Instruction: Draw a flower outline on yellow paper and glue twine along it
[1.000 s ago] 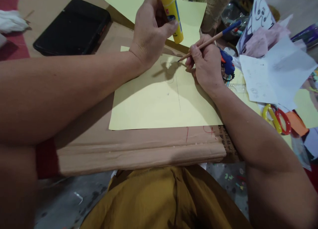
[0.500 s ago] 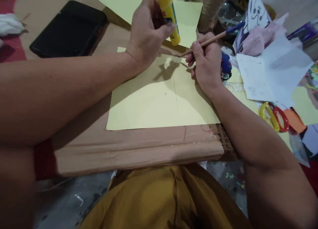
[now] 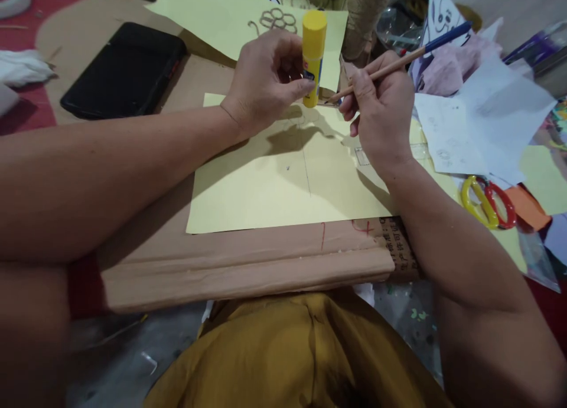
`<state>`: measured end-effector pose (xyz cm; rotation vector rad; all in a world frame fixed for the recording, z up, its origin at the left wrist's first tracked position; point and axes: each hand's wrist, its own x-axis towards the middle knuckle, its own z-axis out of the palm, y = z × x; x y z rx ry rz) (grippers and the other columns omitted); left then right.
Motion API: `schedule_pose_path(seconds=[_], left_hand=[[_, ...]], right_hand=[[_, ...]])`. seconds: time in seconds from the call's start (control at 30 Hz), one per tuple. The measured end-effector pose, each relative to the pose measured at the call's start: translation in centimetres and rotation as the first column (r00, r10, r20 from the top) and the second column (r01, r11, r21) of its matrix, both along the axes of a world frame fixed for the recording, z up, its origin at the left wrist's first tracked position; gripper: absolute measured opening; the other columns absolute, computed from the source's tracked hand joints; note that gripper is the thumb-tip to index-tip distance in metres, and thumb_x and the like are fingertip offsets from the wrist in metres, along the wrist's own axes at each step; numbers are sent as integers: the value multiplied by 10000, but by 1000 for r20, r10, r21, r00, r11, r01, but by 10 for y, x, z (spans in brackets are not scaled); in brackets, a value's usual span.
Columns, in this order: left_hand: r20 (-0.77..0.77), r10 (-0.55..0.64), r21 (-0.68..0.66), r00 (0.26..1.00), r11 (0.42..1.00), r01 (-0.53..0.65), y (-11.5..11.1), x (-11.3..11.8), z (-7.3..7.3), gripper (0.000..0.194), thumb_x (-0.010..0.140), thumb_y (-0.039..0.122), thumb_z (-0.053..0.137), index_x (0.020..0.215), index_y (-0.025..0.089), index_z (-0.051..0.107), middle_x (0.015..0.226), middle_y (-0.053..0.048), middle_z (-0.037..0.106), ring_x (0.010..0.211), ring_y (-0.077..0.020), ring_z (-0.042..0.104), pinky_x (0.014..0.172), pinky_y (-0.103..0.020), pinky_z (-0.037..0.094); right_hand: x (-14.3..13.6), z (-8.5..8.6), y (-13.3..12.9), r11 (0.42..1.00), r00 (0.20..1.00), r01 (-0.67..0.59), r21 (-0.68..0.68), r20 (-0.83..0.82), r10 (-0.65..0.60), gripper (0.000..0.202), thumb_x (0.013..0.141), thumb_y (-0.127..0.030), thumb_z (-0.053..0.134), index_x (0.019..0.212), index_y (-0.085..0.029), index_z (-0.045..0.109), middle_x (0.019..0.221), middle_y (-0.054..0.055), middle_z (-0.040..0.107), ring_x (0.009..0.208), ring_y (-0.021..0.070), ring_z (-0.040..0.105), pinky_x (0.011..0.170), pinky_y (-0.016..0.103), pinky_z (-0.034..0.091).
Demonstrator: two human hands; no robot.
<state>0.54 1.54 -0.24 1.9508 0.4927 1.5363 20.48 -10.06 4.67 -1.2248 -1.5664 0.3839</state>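
My left hand (image 3: 270, 80) is closed around a yellow glue stick (image 3: 314, 39), held upright over the top edge of a pale yellow sheet of paper (image 3: 252, 189). Between the fingers of my right hand (image 3: 383, 113) is a wooden pencil (image 3: 398, 62) with a blue end, its tip close to the base of the glue stick. Whether that tip touches the paper I cannot tell. Faint pencil lines run down the middle of the sheet. A clear ruler (image 3: 363, 156) lies partly under my right hand.
A black phone-like device (image 3: 124, 71) lies at the left on cardboard (image 3: 248, 272). Behind is a yellow sheet with a drawn flower (image 3: 278, 21). To the right are scissors (image 3: 481, 201) with yellow and red handles, white paper (image 3: 482, 124) and orange paper (image 3: 527, 207).
The glue stick has come down and stands more upright. My right hand, with the pencil, has shifted a little to the right, uncovering part of the ruler.
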Motion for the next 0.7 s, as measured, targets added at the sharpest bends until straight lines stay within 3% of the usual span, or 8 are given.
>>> schedule_pose_path(seconds=[0.13, 0.23, 0.53, 0.7], left_hand=[[-37, -17, -19, 999, 1000, 17, -9, 1, 4, 330, 694, 133, 815, 1000, 258, 827, 904, -10, 731, 751, -167, 617, 678, -366, 465], [-129, 29, 0, 991, 1000, -29, -11, 0, 7, 294, 697, 121, 861, 953, 257, 816, 861, 9, 711, 719, -149, 583, 671, -350, 453], [-254, 34, -20, 967, 999, -41, -21, -2, 13, 268, 807, 82, 865, 998, 258, 800, 924, -5, 745, 778, -161, 614, 723, -347, 485], [-272, 45, -14, 961, 999, -51, -21, -4, 12, 286, 789, 84, 859, 995, 272, 796, 941, -14, 755, 801, -174, 626, 735, -361, 492]], right_hand=[[3, 8, 0, 998, 998, 59, -34, 31, -58, 263, 1052, -440, 623, 887, -366, 431, 677, -29, 686, 563, 260, 632, 610, 418, 578], [5, 10, 1, 991, 992, 113, -73, 66, -108, 242, 1054, -382, 590, 877, -353, 427, 687, -18, 688, 585, 254, 654, 627, 411, 593], [3, 7, -1, 996, 997, 66, -60, 48, -63, 262, 1066, -318, 638, 864, -338, 472, 728, -21, 668, 630, 239, 682, 717, 425, 632], [2, 10, -2, 991, 997, 76, -110, 41, -71, 310, 1059, -339, 709, 847, -357, 483, 699, -40, 664, 612, 233, 627, 619, 391, 571]])
